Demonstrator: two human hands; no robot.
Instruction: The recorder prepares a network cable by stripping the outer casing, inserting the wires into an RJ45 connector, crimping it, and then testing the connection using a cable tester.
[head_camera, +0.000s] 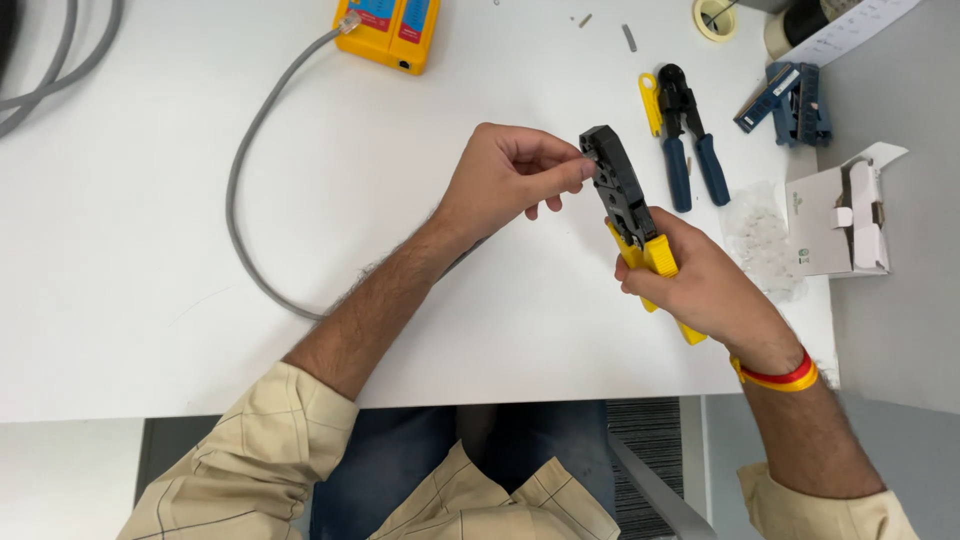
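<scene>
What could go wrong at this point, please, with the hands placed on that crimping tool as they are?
1. The left hand's fingers pinch right at the head of the black crimping tool with yellow handles; if the right hand squeezes, they might get nipped.
2. The grey round cable runs under the left forearm to the yellow plastic tester box; a tug could drag the box.
3. The clear plastic bag of small connectors lies near the table edge and could be knocked off.

On your white table sit a yellow tester box, blue-handled pliers beside a small yellow tool, a blue tool, a tape roll, an open white carton and a clear bag
</scene>
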